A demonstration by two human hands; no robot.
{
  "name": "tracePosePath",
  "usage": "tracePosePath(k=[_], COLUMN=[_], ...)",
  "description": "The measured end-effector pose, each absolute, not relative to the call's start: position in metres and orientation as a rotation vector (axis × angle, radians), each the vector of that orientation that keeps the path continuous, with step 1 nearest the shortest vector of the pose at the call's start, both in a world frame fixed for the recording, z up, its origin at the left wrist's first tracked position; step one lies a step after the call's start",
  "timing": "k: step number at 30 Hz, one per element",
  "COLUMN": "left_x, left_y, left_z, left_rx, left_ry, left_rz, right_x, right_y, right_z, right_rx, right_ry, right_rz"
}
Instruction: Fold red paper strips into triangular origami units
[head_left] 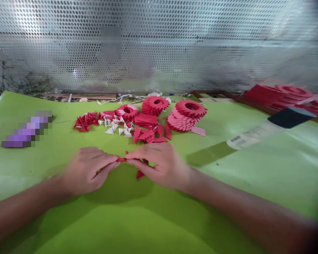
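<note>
Between my two hands is a small folded red paper piece [122, 159], pinched at both ends. My left hand [88, 169] grips its left end with thumb and fingertips. The other end is in the pinch of my right hand [159, 164]. Another red paper piece [140, 174] shows just under my right hand; I cannot tell whether it is held or lies on the table. Beyond my hands lie loose red folded pieces [144, 134], white folded pieces [111, 127] and a heap of dark red pieces [84, 121].
Red and pink paper rings, one small [127, 111], one red [155, 105] and a taller stack [187, 116], stand behind. A clear bottle with a black cap [254, 135] lies right. A blurred purple object [29, 128] lies left. Red paper bundles [278, 97] sit at the far right.
</note>
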State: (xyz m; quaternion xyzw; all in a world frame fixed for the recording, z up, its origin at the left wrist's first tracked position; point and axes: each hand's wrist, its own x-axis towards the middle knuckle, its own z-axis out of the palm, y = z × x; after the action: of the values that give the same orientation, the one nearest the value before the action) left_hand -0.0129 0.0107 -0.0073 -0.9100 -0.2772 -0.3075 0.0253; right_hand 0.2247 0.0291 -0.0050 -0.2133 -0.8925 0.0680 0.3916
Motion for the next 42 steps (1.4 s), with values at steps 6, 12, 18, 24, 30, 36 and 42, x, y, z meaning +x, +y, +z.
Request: tracePosePath(k=[6, 12, 18, 24, 30, 36, 42], left_x=[-0.0131, -0.0119, -0.0122, -0.0117, -0.0147, -0.0189, -0.0208], left_y=[0.0125, 0.0121, 0.0106, 0.0108, 0.0147, 0.0185, 0.0196], left_z=[-0.004, -0.0017, -0.0045, -0.0027, -0.0033, -0.0053, -0.0071], left_rx=[-2.801, -2.798, -2.794, -2.772, -2.755, -2.738, -2.748], left_ry=[-0.862, -0.889, -0.928, -0.917, -0.84, -0.765, -0.754], left_rz=[-0.987, -0.976, -0.986, -1.001, -0.962, -0.958, -0.952], right_x=[0.224, 0.2248, 0.2274, 0.2262, 0.2247, 0.2252, 0.2242], right_y=[0.0295, 0.0307, 0.0295, 0.03, 0.0313, 0.0293, 0.0295], right_z=[0.0006, -0.0032, -0.0037, -0.0046, -0.0051, -0.0012, -0.0018], right_rx=[-0.613, -0.541, -0.459, -0.524, -0.564, -0.583, -0.56], right_ry=[-2.22, -2.244, -2.29, -2.263, -2.229, -2.199, -2.219], right_rz=[0.417, 0.283, -0.01, 0.098, 0.292, 0.522, 0.409])
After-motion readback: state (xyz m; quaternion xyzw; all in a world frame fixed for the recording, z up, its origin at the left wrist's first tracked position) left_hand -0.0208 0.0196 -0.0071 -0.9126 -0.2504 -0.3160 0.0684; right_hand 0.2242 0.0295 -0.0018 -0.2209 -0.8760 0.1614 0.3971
